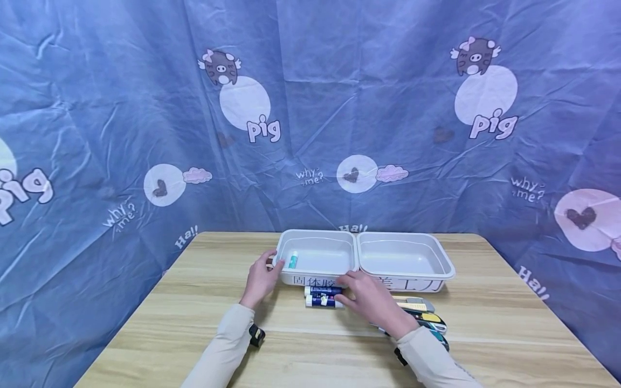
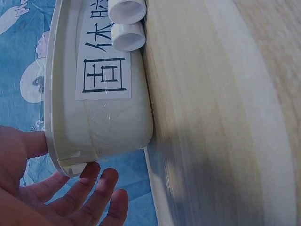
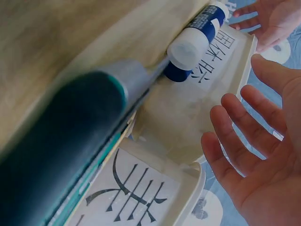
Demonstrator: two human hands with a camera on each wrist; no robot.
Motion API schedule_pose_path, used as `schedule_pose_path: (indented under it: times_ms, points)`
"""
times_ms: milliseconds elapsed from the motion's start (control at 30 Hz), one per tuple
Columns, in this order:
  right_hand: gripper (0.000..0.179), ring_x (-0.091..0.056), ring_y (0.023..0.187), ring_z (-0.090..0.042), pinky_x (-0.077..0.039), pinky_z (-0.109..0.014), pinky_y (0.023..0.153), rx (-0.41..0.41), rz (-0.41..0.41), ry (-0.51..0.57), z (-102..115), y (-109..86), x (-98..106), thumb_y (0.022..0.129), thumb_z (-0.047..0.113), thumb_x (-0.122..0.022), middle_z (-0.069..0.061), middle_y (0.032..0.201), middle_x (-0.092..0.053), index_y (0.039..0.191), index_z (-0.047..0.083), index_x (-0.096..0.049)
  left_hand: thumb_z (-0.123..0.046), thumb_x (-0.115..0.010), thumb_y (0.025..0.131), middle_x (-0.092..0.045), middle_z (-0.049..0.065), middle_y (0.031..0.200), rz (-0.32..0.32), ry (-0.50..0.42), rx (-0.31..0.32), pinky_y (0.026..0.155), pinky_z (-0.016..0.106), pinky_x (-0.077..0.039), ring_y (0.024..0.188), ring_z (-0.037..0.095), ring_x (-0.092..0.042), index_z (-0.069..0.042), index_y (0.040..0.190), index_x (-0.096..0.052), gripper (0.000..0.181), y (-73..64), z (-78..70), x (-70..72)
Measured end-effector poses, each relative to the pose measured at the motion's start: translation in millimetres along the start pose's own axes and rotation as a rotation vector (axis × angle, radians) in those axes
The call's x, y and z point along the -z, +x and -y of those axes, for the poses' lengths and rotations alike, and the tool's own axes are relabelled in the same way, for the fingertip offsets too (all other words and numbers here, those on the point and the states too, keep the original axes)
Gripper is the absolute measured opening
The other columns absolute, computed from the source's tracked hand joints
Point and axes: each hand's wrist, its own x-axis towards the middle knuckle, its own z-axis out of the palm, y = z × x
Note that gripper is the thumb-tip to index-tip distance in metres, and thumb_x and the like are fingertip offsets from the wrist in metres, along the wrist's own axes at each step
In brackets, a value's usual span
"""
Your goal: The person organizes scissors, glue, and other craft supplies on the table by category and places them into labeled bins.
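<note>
My left hand (image 1: 262, 277) holds the left corner of a white plastic box (image 2: 117, 125), thumb over the rim and fingers beneath it. Inside that box lies a turquoise glue stick (image 1: 293, 261). Two dark blue glue sticks with white caps, a rear one (image 1: 317, 291) and a front one (image 1: 320, 301), lie side by side before the box's label. My right hand (image 3: 263, 146), fingers spread and slightly bent, hovers near the box's front right corner with nothing in its grasp. Below it lie several utility knives, including a yellow one (image 1: 412, 303) and a dark green one (image 3: 70, 117).
A second white box (image 1: 407, 264) stands against the right side of the first, its front labelled too. Both sit near the back edge of the wooden table (image 1: 301, 355). A blue patterned curtain (image 1: 310, 108) hangs behind.
</note>
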Motion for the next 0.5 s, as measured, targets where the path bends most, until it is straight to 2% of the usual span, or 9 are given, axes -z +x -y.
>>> schedule_pose_path:
  times_ms: [167,500]
  points:
    - [0.030,-0.070,0.088,-0.016,-0.059,-0.039,0.081,0.005,0.011,-0.025,1.6,-1.4,-4.9,0.085,0.032,-0.083,0.000,0.102,-0.075,0.106,0.013,-0.076,-0.018,-0.065,0.100,-0.070,0.025,0.113,-0.005,0.001,-0.004,0.074,0.036,-0.055,0.087,0.026,-0.068,0.002,0.137,-0.059,0.043,0.2,0.2,-0.8]
    - [0.028,-0.070,0.090,-0.014,-0.060,-0.034,0.081,-0.017,0.089,0.005,4.7,-4.2,-8.5,0.085,0.029,-0.083,-0.002,0.108,-0.075,0.107,0.013,-0.076,-0.020,-0.066,0.100,-0.069,0.025,0.115,-0.002,-0.006,0.015,0.076,0.037,-0.056,0.089,0.027,-0.069,0.002,0.140,-0.057,0.047,-0.7,-0.4,-0.1]
